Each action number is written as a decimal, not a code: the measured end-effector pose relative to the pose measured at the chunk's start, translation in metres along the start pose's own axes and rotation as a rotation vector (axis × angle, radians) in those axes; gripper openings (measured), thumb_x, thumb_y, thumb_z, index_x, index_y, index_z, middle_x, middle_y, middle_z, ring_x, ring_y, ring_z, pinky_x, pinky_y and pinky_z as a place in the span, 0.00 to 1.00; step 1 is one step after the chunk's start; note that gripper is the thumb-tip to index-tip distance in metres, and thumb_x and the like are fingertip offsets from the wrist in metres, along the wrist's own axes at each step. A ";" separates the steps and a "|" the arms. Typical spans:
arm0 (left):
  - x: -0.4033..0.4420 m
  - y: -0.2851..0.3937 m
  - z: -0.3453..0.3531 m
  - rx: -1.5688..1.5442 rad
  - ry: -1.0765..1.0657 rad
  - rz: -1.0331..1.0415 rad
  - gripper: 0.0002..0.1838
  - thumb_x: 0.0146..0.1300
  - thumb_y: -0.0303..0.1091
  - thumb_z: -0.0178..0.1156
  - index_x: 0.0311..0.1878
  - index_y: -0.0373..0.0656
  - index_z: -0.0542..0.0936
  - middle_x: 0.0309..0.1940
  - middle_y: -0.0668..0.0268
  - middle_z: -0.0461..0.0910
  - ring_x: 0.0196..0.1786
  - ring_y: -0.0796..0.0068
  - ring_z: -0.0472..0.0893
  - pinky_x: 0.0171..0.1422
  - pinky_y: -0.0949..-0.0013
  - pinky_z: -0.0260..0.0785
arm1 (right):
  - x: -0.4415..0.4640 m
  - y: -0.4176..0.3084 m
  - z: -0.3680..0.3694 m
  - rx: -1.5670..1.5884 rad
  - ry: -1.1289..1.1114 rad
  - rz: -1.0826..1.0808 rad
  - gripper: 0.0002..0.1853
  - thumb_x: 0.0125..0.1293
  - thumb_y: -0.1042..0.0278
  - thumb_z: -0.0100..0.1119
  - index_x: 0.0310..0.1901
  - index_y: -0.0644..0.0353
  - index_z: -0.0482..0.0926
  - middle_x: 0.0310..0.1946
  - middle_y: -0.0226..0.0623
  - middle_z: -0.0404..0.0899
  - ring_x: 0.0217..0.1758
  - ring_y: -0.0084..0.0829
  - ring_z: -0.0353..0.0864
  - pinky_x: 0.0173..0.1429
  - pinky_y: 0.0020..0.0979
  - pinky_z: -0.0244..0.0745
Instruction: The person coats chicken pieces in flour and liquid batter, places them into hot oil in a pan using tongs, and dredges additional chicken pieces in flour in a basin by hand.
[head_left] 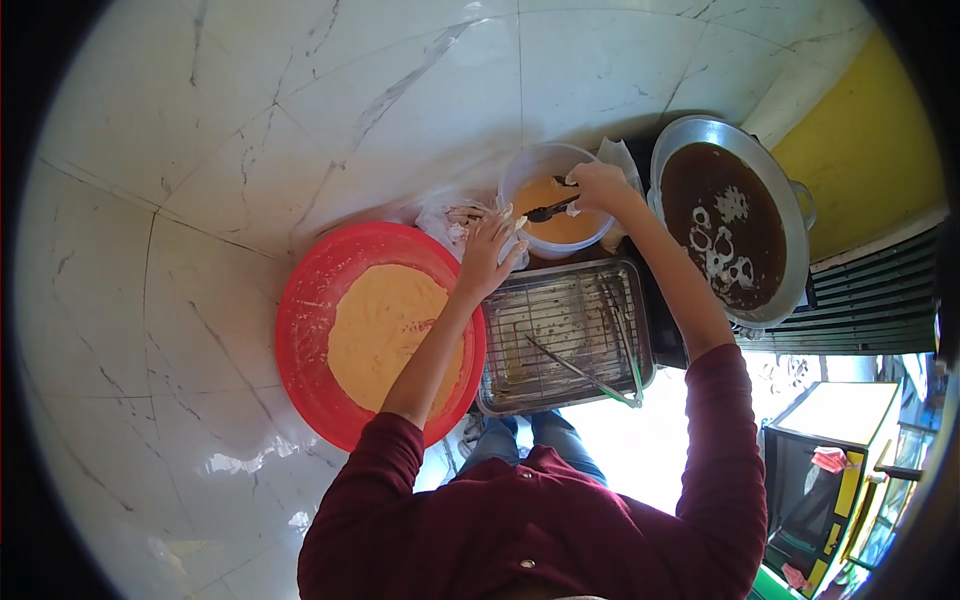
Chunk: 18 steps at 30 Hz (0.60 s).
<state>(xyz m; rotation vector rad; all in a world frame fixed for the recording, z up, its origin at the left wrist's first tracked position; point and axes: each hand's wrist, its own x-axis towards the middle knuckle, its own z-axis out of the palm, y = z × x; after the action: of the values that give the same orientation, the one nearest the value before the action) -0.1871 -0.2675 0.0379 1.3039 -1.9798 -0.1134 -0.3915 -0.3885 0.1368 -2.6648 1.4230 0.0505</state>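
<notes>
Gripping a black utensil [546,212], right hand [597,186] mostly closed, grip part-hidden; left hand [486,258] loosely open, any hold unclear

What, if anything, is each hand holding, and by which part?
Right hand: black utensil, by the end away from the orange liquid. Left hand: can't tell if it holds anything.
</notes>
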 end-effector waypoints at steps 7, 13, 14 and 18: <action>0.000 0.003 -0.008 -0.073 0.032 -0.018 0.20 0.59 0.39 0.54 0.52 0.37 0.70 0.55 0.53 0.67 0.58 0.55 0.64 0.62 0.56 0.52 | -0.014 0.002 0.004 -0.066 -0.003 -0.038 0.33 0.41 0.59 0.66 0.52 0.61 0.70 0.33 0.40 0.78 0.40 0.38 0.77 0.41 0.38 0.72; -0.002 -0.002 -0.004 -0.093 0.067 -0.044 0.21 0.59 0.38 0.54 0.51 0.34 0.69 0.53 0.52 0.67 0.57 0.54 0.65 0.60 0.56 0.54 | -0.029 -0.003 0.001 -0.199 -0.104 -0.132 0.25 0.40 0.62 0.66 0.43 0.60 0.75 0.30 0.39 0.78 0.37 0.40 0.78 0.39 0.37 0.73; -0.002 -0.002 -0.004 -0.093 0.069 -0.040 0.21 0.59 0.38 0.54 0.51 0.34 0.69 0.53 0.52 0.68 0.56 0.54 0.66 0.60 0.56 0.54 | -0.033 -0.005 -0.001 -0.214 -0.103 -0.168 0.22 0.39 0.62 0.67 0.40 0.61 0.77 0.29 0.39 0.78 0.37 0.40 0.79 0.39 0.37 0.73; -0.002 -0.001 -0.005 -0.104 0.080 -0.031 0.21 0.59 0.38 0.54 0.52 0.35 0.68 0.52 0.52 0.68 0.55 0.53 0.67 0.60 0.56 0.54 | -0.034 -0.007 -0.001 -0.248 -0.184 -0.165 0.18 0.37 0.61 0.69 0.31 0.61 0.79 0.31 0.40 0.79 0.37 0.40 0.79 0.39 0.38 0.73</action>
<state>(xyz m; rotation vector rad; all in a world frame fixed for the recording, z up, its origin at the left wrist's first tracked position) -0.1827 -0.2654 0.0397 1.2530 -1.8619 -0.1743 -0.4047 -0.3566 0.1411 -2.8729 1.2080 0.4732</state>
